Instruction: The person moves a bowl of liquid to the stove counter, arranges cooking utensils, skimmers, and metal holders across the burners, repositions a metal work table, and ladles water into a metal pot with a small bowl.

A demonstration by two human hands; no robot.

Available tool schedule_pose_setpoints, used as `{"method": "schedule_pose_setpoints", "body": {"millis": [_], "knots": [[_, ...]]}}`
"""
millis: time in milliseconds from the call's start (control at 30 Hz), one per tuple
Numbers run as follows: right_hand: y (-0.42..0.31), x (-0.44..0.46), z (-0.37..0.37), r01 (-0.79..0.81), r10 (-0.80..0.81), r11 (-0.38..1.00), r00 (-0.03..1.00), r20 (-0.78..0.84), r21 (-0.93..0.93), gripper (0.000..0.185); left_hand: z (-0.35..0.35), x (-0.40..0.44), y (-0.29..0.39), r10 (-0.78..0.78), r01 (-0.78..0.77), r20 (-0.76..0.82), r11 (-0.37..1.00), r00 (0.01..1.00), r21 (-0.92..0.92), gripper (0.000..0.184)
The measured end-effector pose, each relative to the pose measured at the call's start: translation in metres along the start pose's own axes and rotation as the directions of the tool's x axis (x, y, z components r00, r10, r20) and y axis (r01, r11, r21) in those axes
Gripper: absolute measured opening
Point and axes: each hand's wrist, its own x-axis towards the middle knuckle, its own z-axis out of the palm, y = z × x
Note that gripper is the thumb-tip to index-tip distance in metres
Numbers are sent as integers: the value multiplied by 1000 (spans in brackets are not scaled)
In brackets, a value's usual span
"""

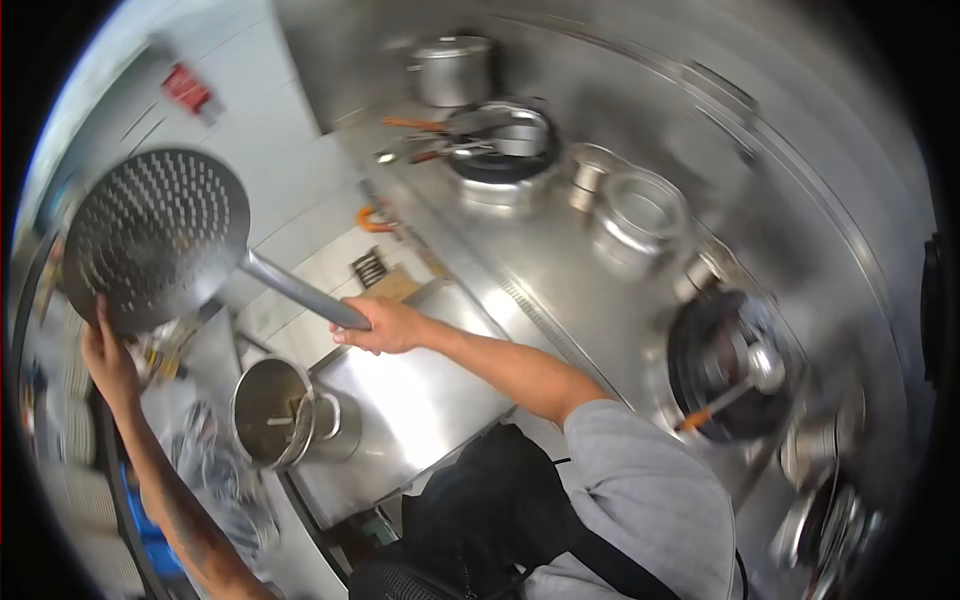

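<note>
My right hand [385, 326] is wrapped around the grey handle of a large perforated strainer ladle [160, 235]. The wide, round bowl is raised at the left, its holes plainly visible. At the bowl's lower left rim, my left hand [108, 362] grips the edge, with a finger over the metal and the other fingers partly hidden. Below the ladle and apart from it, a steel pot [240, 410] with something brownish inside and utensils leaning in it stands by the steel counter [400, 390].
Along the right, a steel stove top [545, 290] carries a lidded pot [453, 72], a pan with utensils [500, 150], a round container [640, 215] and a dark wok [700, 370] with a ladle [765, 368]. Clear plastic bags [215, 470] and stacked dishes [85, 490] are at lower left.
</note>
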Motion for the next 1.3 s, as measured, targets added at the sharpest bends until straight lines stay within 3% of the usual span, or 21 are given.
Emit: {"method": "schedule_pose_setpoints", "body": {"millis": [33,67,100,133,167,233,300,400,567,700,800,833,867,900,967,1033,1133,1200,1233,1267,1300], "knots": [[13,-21,-4,-12,-7,986,993,-116,-166,29,30,-11,2,31,-31,92,1000,995,-4,47],[16,-51,-13,-80,34,965,982,-183,-248,31,59,-26,-21,229,-240,104,964,968,114,50],[17,-84,-19,-166,82,935,961,-264,-313,33,85,-58,-4,-89,126,247,982,965,-139,60],[53,-110,-19,-96,-93,895,915,-393,-435,37,107,-85,22,-7,53,305,988,952,-144,68],[42,-146,-22,-168,-71,886,872,-484,-431,37,126,-112,25,30,60,323,962,946,-266,66],[5,-220,-14,-525,434,850,744,-508,-43,37,155,-172,8,87,110,481,923,872,-368,50],[-6,-286,11,-615,536,780,559,-632,117,34,184,-242,34,65,379,752,833,656,-403,29],[-56,-377,44,-617,583,724,307,-752,309,32,233,-352,36,126,520,894,775,430,-359,26],[-119,-532,94,-259,365,881,-159,-917,396,32,246,-457,76,208,687,954,662,215,-299,29],[-192,-662,92,-190,177,930,-521,-835,315,40,254,-460,121,251,657,941,673,228,-339,29],[-253,-752,101,62,35,998,-638,-770,-6,21,283,-466,134,279,604,932,709,233,-363,32],[-260,-797,106,34,-28,997,-677,-736,-70,15,287,-470,138,277,580,930,728,240,-367,32],[-267,-842,105,72,-25,991,-737,-676,-115,13,288,-475,143,285,575,929,729,238,-371,32],[-284,-877,115,85,95,995,-790,-605,46,14,292,-485,153,280,563,920,729,273,-389,30],[-309,-949,130,167,50,966,-871,-489,-198,12,311,-512,167,284,551,906,722,315,-418,29],[-332,-1019,150,20,-67,975,-922,-382,-220,10,335,-542,157,214,611,938,714,272,-340,25],[-357,-1133,168,-276,-286,958,-935,-208,-77,10,332,-578,162,186,413,973,882,138,-227,36],[-369,-1216,180,-378,-373,902,-926,-64,207,18,325,-597,189,127,421,985,892,113,-163,35],[-386,-1243,191,-317,-301,776,-946,-122,545,33,320,-605,200,74,443,993,890,94,-108,34],[-368,-1336,203,-322,-407,593,-911,-70,737,47,317,-608,209,80,425,994,899,77,-106,33],[-357,-1406,215,-334,-466,581,-884,-33,743,46,315,-613,215,72,425,994,900,79,-98,33]]}}
